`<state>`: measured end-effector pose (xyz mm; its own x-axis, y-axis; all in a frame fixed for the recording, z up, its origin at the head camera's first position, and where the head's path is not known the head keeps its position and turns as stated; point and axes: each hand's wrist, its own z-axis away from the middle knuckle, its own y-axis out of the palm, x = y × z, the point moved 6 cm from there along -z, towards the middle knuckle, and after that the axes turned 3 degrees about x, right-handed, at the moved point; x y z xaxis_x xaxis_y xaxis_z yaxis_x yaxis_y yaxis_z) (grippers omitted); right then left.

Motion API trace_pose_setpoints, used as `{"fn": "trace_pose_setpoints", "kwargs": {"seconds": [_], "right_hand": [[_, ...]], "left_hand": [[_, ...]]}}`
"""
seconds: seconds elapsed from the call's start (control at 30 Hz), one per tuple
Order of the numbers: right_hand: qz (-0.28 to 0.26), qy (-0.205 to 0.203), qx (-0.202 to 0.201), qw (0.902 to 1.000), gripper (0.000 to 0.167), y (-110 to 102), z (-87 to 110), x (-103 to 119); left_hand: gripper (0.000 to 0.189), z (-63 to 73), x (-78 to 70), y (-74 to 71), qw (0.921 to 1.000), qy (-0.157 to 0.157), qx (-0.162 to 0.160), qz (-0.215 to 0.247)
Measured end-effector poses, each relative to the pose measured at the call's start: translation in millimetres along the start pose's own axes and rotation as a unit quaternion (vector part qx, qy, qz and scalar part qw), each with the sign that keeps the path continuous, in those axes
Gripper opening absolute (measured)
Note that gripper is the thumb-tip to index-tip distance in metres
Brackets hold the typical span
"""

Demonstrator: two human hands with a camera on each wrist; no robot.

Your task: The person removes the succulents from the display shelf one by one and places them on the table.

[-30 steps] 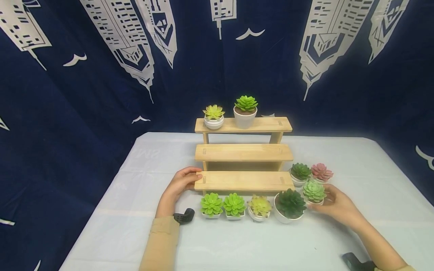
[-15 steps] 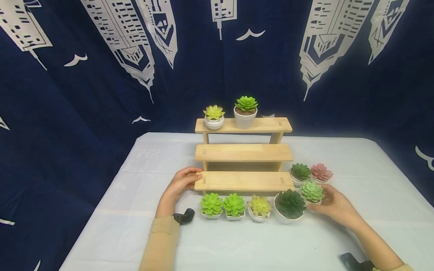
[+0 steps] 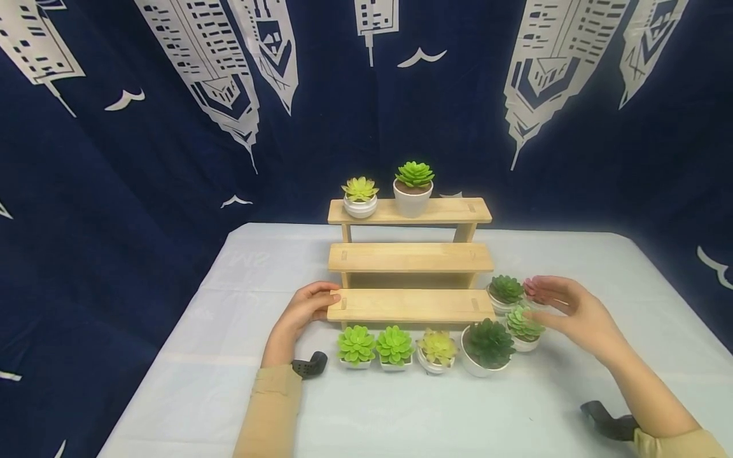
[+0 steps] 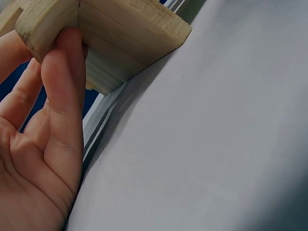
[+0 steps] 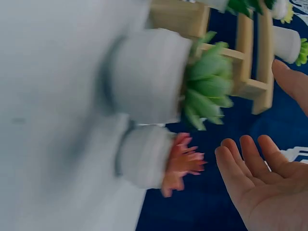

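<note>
My left hand (image 3: 305, 312) pinches the left end of the bottom step of a three-tier wooden plant stand (image 3: 409, 305); its fingertips lie on the board's end (image 4: 53, 24) in the left wrist view. Fingers apart, my right hand (image 3: 584, 318) hovers around the pink potted succulent (image 3: 530, 289), hiding most of it. The right wrist view shows that hand above the pink plant (image 5: 183, 163), holding nothing. Close by stand a pale green potted succulent (image 3: 522, 326) and a dark green one (image 3: 506, 289), both on the table right of the stand.
Along the stand's front is a row of potted succulents: two bright green ones (image 3: 356, 345), a yellow-green one (image 3: 438, 347) and a large dark green one (image 3: 488, 343). Two more pots (image 3: 412, 200) sit on the top tier. A patterned blue cloth (image 3: 366, 127) hangs behind the white table.
My right hand has let go of the pale green succulent after shifting it slightly left, then moved up and back toward the pink one. The left hand keeps its hold on the stand.
</note>
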<state>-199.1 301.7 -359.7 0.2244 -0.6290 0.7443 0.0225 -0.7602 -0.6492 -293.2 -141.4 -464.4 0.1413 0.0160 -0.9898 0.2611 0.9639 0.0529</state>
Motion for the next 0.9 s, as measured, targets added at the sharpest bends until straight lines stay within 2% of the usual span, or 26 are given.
{"fn": "trace_pose_setpoints", "kwargs": {"seconds": [0.23, 0.53, 0.7, 0.9], "right_hand": [[0.003, 0.019, -0.004, 0.9998, 0.067, -12, -24.8, 23], [0.0, 0.05, -0.002, 0.9987, 0.074, -21, -60.3, 51], [-0.003, 0.054, 0.006, 0.9985, 0.076, -21, -79.9, 70], [-0.037, 0.058, 0.023, 0.9973, 0.078, -16, -108.5, 92]], "left_hand": [[0.035, 0.0, -0.1, -0.6, 1.0, 0.0, 0.002, -0.003], [0.036, 1.8, -1.7, 0.1, 1.0, 0.002, 0.003, -0.004], [0.035, 1.4, -1.5, 0.0, 1.0, 0.002, 0.003, -0.005], [0.033, 1.9, -2.0, 0.9, 1.0, 0.003, 0.002, -0.003]]}}
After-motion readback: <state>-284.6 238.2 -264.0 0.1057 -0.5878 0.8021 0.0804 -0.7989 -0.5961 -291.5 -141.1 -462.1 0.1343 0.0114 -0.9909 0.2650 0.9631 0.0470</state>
